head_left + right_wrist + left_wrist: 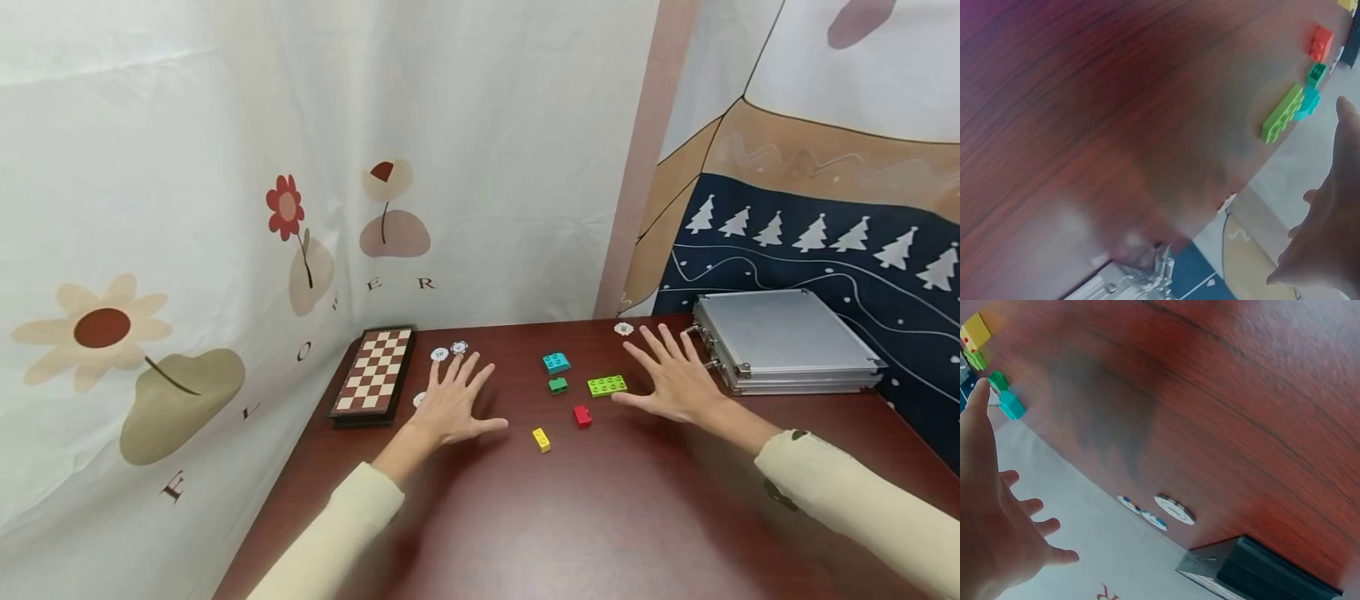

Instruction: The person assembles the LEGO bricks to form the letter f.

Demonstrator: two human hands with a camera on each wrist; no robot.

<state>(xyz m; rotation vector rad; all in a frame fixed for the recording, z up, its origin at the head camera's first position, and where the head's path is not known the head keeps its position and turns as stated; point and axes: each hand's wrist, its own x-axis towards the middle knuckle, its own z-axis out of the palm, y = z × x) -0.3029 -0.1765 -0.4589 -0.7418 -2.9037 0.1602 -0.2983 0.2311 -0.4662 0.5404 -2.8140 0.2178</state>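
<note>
My left hand (450, 407) hovers over the table with its fingers spread, near several white poker chips (439, 354). On the other side my right hand (675, 385) is spread too, close to a lime green building brick (607, 385). Neither hand holds anything. Between the hands lie a turquoise brick (557, 362), a small green brick (558, 385), a red brick (582, 416) and a yellow brick (542, 440). In the left wrist view the thumb of the left hand (991, 506) overlaps the view of the bricks. The right wrist view shows the right hand (1332, 219) at the edge.
A chessboard box (372, 372) lies at the table's left edge. A silver metal case (783, 337) with latches lies at the back right, and another chip (623, 328) is near it. Printed curtains (495, 167) hang behind and beside the dark red table (570, 525).
</note>
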